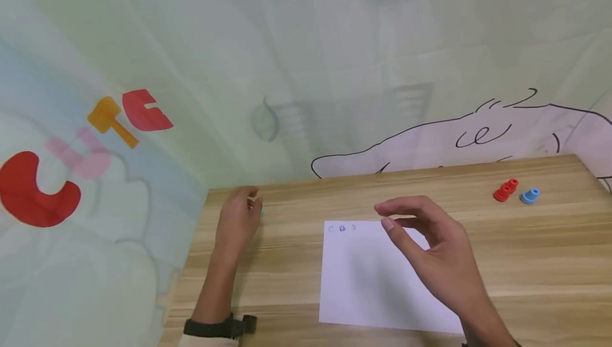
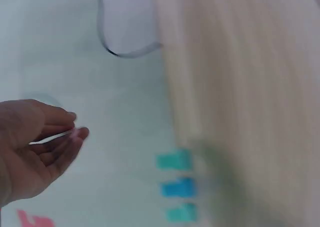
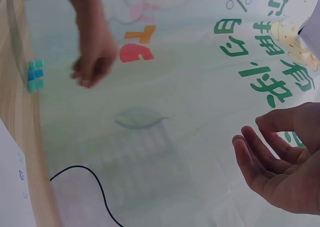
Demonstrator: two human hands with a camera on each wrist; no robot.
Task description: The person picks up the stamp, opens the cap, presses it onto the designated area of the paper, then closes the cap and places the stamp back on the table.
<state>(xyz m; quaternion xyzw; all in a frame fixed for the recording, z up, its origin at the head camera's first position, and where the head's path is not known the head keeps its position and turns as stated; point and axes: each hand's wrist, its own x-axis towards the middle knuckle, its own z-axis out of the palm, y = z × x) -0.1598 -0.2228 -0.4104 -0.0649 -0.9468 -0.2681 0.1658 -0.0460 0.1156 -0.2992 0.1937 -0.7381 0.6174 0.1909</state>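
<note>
My left hand [image 1: 237, 222] hovers near the table's back left corner, fingers loosely bent and nothing in them. Three small stamp-like pieces stand in a row by it: a teal one [image 2: 175, 160], a blue one [image 2: 179, 188] and another teal one [image 2: 182, 213]. In the head view that hand hides nearly all of them. My right hand [image 1: 444, 254] hangs over the right part of a white sheet of paper [image 1: 354, 283], its fingers relaxed, thumb and fingertips apart and holding nothing. Small marks [image 1: 342, 228] line the sheet's top left corner.
At the back right stand two red stamp-like pieces [image 1: 503, 193] and a light blue one [image 1: 530, 196]. A printed cloth [image 1: 334, 81] hangs behind and to the left of the wooden table [image 1: 287, 262]. A black band [image 1: 210, 328] circles my left wrist.
</note>
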